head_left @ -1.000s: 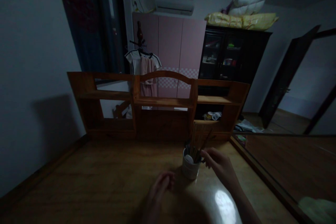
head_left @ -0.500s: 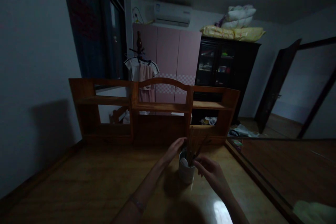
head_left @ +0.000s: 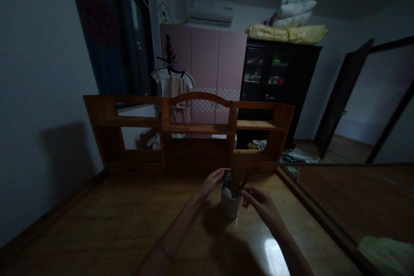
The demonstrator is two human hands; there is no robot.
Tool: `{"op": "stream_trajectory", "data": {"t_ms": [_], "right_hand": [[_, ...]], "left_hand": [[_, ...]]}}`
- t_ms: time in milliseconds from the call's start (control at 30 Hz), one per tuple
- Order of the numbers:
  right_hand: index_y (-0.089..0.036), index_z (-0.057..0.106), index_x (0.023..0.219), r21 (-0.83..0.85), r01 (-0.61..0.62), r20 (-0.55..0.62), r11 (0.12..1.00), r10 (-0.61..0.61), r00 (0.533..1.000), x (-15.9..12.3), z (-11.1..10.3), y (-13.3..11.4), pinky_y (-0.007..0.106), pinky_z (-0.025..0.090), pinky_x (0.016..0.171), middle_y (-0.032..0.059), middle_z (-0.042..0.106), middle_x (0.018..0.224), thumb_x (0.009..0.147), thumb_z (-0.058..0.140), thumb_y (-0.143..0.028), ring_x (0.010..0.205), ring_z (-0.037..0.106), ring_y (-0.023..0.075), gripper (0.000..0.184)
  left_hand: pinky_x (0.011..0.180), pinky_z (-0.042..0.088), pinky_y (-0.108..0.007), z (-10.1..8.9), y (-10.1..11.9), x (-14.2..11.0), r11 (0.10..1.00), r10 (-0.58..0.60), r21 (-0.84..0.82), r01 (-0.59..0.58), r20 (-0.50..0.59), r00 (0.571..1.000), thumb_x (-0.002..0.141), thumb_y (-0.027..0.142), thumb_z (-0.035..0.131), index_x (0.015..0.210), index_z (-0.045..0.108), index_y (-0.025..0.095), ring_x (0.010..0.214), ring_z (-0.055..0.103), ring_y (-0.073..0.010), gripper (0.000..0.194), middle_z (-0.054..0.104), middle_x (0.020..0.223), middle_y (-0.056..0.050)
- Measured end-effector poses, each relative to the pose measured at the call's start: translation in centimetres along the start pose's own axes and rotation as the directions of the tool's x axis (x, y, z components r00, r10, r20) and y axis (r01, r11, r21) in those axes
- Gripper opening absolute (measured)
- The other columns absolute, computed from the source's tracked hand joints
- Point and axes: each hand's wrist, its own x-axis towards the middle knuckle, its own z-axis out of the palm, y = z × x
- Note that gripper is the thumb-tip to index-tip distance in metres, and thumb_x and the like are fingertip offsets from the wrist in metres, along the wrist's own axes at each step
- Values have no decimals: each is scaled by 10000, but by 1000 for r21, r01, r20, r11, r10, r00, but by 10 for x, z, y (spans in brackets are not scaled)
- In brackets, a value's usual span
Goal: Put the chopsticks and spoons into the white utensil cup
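Note:
A pale cylindrical cup (head_left: 230,208) stands upright on the wooden desktop, holding several thin brown sticks (head_left: 237,174) that fan upward. A white rounded thing (head_left: 227,192) shows inside its rim. My left hand (head_left: 211,183) reaches over the cup's left side with its fingers stretched out, close to a small dark object (head_left: 225,175) at the rim; whether it touches that object is unclear. On the right, my right hand (head_left: 260,200) has its thumb and fingers pinched together at the rim, beside the lower sticks. What lies between those fingertips is too dark to make out.
Behind the cup, a low wooden shelf unit (head_left: 197,127) runs along the desktop's (head_left: 136,215) far edge. A raised wooden border (head_left: 310,207) edges the right side. Pale green cloth (head_left: 386,252) lies at the lower right. Clothes (head_left: 177,86) hang before a pink wardrobe (head_left: 205,58).
The view has tilted down slightly, so the room sits higher in it. Both hands stay at the cup, with the right fingertips still pinched at its rim.

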Motion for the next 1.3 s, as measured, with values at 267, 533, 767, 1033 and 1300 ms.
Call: {"op": "stream_trajectory", "data": {"t_ms": [267,533,767,1033,1300], "right_hand": [[-167,650,960,102,-18,51,995,13,999,2,-8,4,284,498,688,32,651,792,859,611,-462,715,610,164,314],[-187,663,956,194,-31,46,981,23,999,4,-7,23,267,482,645,34,655,816,855,629,-431,688,592,152,266],[-210,602,1087,204,40,-102,978,-19,995,3,-7,27,260,463,567,53,634,957,874,603,-423,662,581,146,301],[-205,587,1088,259,12,-316,966,73,946,-9,-23,45,263,454,531,83,606,1050,913,484,-470,675,588,157,334],[-210,570,1151,-58,-105,-265,993,86,960,-20,-15,75,329,531,730,99,645,1058,767,664,-470,953,629,246,473]], "left_hand": [[908,389,-339,4,-14,-1,991,-27,-129,27,3,1000,880,482,525,1323,543,191,1016,598,-239,530,680,1090,-94],[1007,335,-333,2,-26,3,996,82,28,-79,-131,988,860,458,563,1243,611,226,1147,522,-236,450,636,1170,-70],[1060,308,-399,-1,-36,6,999,46,11,-45,-122,991,856,492,555,1285,566,203,1225,493,-272,517,598,1277,-108],[1079,314,-402,-5,-35,-10,999,-5,-52,-7,-222,975,906,551,421,1316,518,237,1341,393,-253,525,479,1423,-106],[829,532,-422,-34,-25,-128,991,-118,-20,135,-616,779,614,674,673,883,711,176,927,676,-305,567,733,975,-131]]}}
